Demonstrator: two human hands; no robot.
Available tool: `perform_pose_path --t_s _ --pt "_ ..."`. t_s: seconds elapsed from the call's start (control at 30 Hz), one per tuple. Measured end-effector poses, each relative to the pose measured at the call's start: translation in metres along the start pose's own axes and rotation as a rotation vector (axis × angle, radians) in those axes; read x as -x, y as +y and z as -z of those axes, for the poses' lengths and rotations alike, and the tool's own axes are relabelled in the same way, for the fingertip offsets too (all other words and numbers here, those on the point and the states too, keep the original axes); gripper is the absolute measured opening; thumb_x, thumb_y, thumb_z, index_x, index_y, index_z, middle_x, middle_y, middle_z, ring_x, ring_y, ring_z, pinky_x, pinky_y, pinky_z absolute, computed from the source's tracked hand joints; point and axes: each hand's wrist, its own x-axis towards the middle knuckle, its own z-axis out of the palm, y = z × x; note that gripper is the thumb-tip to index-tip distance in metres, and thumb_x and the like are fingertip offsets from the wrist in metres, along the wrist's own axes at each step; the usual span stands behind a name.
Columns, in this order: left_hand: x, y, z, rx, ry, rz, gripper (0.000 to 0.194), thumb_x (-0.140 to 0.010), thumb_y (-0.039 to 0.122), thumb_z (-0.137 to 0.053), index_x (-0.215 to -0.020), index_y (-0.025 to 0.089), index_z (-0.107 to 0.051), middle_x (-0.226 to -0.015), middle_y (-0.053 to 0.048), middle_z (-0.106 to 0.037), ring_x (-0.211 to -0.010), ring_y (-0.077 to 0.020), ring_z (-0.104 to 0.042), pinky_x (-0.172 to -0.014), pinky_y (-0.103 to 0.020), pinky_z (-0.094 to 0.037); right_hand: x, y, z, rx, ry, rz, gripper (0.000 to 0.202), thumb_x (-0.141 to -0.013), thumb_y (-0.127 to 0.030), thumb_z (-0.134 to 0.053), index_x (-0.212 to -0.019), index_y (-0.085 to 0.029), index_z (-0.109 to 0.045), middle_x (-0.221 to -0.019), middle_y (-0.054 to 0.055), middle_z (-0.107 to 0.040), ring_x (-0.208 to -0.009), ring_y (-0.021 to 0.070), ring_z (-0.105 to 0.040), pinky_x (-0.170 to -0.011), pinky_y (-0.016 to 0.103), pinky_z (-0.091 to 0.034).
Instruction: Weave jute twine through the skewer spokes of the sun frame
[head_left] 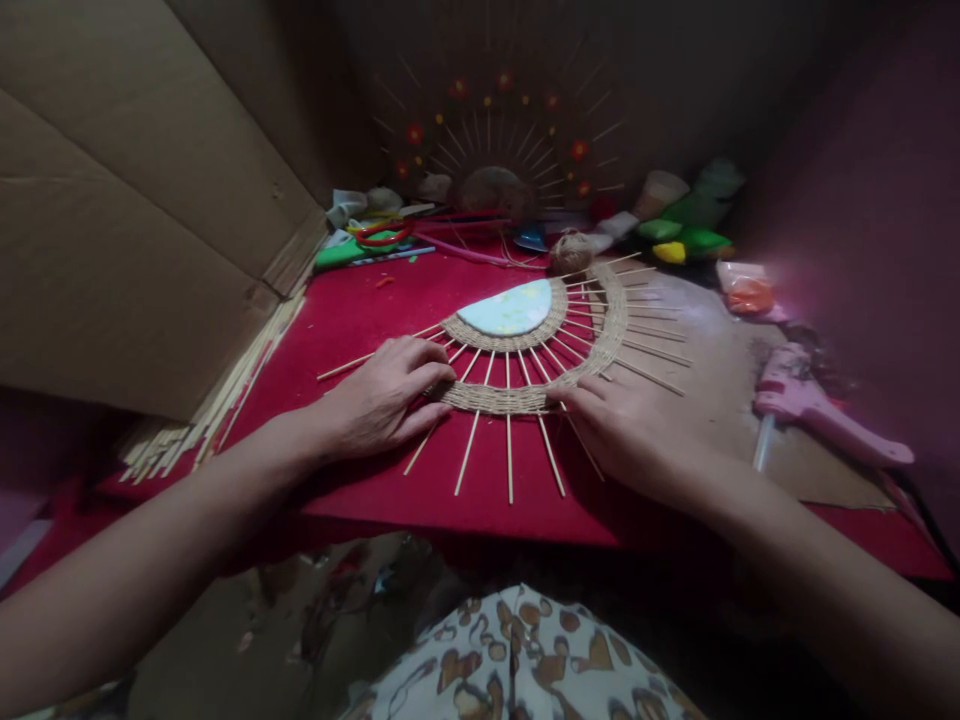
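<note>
A half-round woven piece [499, 399] of twine and thin sticks lies on the red cloth, its sticks fanning out from a pale blue half-disc [514, 308]. Two woven bands run across the sticks, one against the half-disc and one farther out. My left hand [386, 395] is closed on the left end of the outer band, thumb below and fingers above. On the band's lower right, my right hand [619, 415] pinches the edge between thumb and fingers. Parts of the band and some sticks are hidden under both hands.
A ball of twine [571, 254] sits behind the piece. Red-handled scissors [384, 234] lie at the back left, loose sticks [217, 395] at the left edge. A pink glue gun [825, 400] rests on cardboard [720, 420] at right. A cardboard wall [135, 220] stands left.
</note>
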Motion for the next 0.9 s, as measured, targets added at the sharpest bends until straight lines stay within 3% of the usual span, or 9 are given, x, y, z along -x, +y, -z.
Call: perform_pose_path --t_s 0.3,0.53,0.77,0.9 --pt "-0.027 0.025 0.013 0.103 -0.113 0.062 0.025 -0.092 0.035 -0.047 -0.104 0.016 -0.059 -0.109 -0.012 -0.056 -0.099 -0.0231 -0.051 -0.085 -0.038 -0.045 -0.001 0.002 -0.002 -0.096 0.064 -0.069 0.014 -0.084 -0.009 -0.045 -0.086 -0.015 -0.058 -0.078 0.007 -0.062 -0.069 0.0168 -0.051 -0.064 0.029 -0.040" --pt "-0.061 0.034 -0.003 0.105 -0.142 0.103 0.021 -0.088 0.034 -0.058 -0.095 0.015 -0.057 -0.095 -0.009 -0.058 -0.089 -0.0218 -0.051 -0.076 -0.034 -0.044 0.006 -0.007 0.010 -0.110 0.086 -0.021 0.018 -0.085 -0.008 -0.045 -0.081 -0.015 -0.061 -0.084 0.009 -0.062 -0.075 0.0168 -0.053 -0.067 0.028 -0.041" --pt "-0.063 0.033 -0.014 0.186 -0.183 0.149 0.028 -0.085 0.042 -0.062 -0.095 0.016 -0.059 -0.095 -0.008 -0.058 -0.092 -0.0231 -0.048 -0.077 -0.035 -0.041 0.024 -0.017 0.012 -0.069 0.214 0.033 0.021 -0.088 -0.010 -0.047 -0.080 -0.012 -0.067 -0.075 0.009 -0.060 -0.068 0.0171 -0.052 -0.061 0.028 -0.042" --pt "-0.060 0.034 -0.016 0.178 -0.142 0.128 0.031 -0.087 0.046 -0.058 -0.095 0.017 -0.060 -0.093 -0.007 -0.058 -0.093 -0.0236 -0.044 -0.079 -0.036 -0.039 0.031 -0.023 0.017 -0.130 0.191 -0.009 0.020 -0.088 -0.009 -0.048 -0.083 -0.011 -0.067 -0.074 0.007 -0.059 -0.066 0.0155 -0.052 -0.059 0.026 -0.041"
